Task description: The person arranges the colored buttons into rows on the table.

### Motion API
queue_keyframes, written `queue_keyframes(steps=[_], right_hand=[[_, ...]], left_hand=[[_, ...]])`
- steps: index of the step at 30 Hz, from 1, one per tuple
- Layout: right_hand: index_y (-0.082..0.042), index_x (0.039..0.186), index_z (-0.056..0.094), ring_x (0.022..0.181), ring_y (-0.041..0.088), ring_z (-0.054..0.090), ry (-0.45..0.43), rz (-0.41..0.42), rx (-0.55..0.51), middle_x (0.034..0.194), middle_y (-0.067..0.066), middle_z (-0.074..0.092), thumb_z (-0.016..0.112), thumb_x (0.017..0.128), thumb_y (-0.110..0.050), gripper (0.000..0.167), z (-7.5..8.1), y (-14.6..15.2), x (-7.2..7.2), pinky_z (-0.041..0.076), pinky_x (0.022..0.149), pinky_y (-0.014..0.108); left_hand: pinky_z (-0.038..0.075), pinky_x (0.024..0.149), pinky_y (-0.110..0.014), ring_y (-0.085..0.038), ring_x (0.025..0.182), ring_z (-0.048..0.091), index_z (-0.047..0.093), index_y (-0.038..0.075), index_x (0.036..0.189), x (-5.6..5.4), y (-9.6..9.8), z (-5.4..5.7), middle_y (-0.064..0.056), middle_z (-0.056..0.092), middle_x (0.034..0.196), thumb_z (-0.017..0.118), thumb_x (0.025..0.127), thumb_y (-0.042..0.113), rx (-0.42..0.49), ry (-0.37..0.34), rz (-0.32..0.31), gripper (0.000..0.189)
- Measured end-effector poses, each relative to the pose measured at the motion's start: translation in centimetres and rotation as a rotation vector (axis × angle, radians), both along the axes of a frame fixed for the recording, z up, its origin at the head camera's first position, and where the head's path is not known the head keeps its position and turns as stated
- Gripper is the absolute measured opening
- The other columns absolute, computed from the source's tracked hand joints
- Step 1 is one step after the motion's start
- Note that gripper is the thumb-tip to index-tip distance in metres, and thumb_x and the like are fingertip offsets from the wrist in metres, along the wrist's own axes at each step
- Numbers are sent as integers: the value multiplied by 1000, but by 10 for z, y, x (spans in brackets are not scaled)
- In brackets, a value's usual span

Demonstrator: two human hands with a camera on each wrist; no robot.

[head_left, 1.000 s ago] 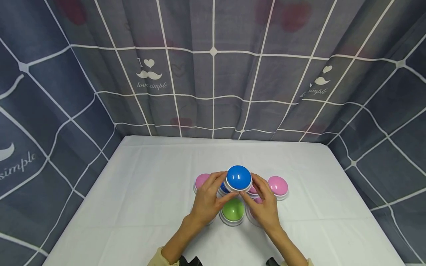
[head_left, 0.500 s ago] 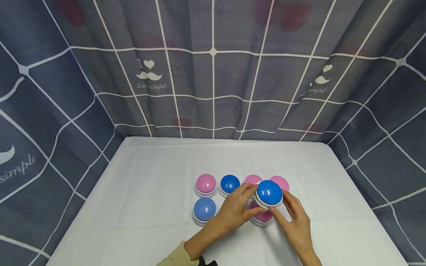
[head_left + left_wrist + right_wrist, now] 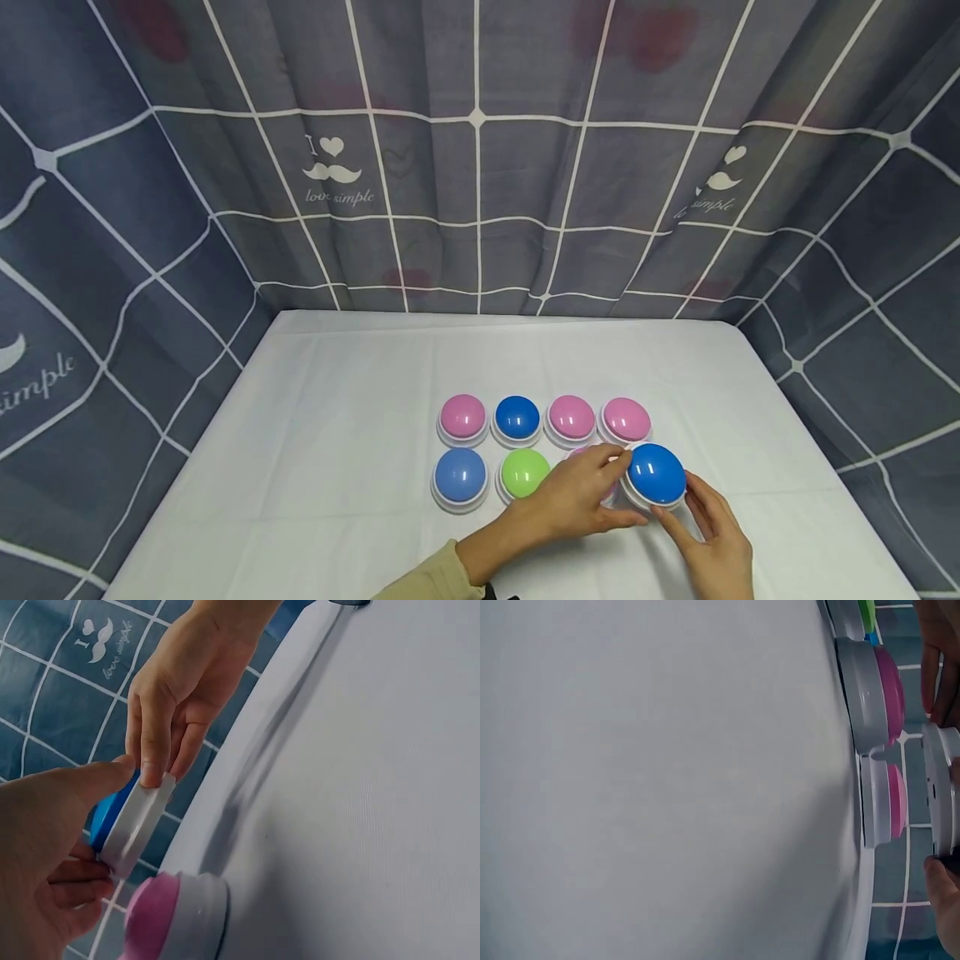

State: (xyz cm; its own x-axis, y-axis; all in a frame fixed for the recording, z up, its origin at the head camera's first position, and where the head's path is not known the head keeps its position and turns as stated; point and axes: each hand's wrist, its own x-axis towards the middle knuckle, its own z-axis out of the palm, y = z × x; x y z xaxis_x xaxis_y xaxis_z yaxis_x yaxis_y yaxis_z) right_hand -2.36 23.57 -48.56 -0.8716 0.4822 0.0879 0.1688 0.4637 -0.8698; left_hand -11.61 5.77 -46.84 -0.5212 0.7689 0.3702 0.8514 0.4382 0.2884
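Observation:
A push button with a blue dome and white base [image 3: 657,473] is held between both hands at the right end of the front row. Raised above the table, it shows its white underside in the right wrist view. My left hand [image 3: 581,496] grips its left side, index finger at the rim and thumb low at the front. Opposite, my right hand [image 3: 712,542] pinches the right side between thumb and fingers; in the left wrist view, the right hand [image 3: 176,697] has fingertips on the white base. Behind my left hand, a pink button [image 3: 890,694] is mostly hidden in the head view.
A back row holds a pink button [image 3: 462,416], a dark blue one [image 3: 517,417] and two more pink ones. In front stand a lighter blue button [image 3: 461,475] and a green one [image 3: 525,473]. A grey checked curtain [image 3: 420,167] surrounds the white-covered table [image 3: 337,417].
Both hands have carried the blue button right and toward the front, from above the green button past the front pink one. The green button and the back row are uncovered now.

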Motion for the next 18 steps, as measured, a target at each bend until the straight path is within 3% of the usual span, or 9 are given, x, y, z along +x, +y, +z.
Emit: queue_keyframes(steps=[4, 11, 15, 18], right_hand=[[3, 144, 45, 132, 40, 46, -62, 4, 20, 140, 18, 47, 81, 81, -2, 73, -4, 9, 3, 37, 90, 4], [5, 140, 47, 125, 46, 49, -125, 54, 163, 134, 23, 49, 81, 80, -3, 69, -12, 22, 4, 35, 85, -1], [6, 141, 43, 126, 46, 48, -219, 86, 163, 137, 27, 47, 81, 82, -12, 72, -16, 25, 2, 44, 93, 18], [7, 142, 41, 127, 46, 47, -273, 105, 167, 138, 30, 45, 81, 84, -14, 74, -19, 26, -1, 43, 96, 36]], left_hand=[[40, 102, -16, -9, 118, 56, 53, 9, 139, 0, 8, -3, -3, 58, 130, 70, 85, 60, -50, 16, -20, 76], [39, 101, -14, -5, 115, 56, 61, 15, 132, -3, 17, -5, 4, 60, 126, 66, 84, 64, -123, -12, 5, 69], [38, 105, -20, -6, 116, 55, 65, 15, 127, -6, 19, -8, 5, 63, 123, 67, 84, 64, -156, -10, -3, 65], [32, 113, -31, -5, 120, 54, 65, 15, 128, -7, 20, -10, 6, 64, 124, 65, 85, 65, -184, 0, -10, 66]])
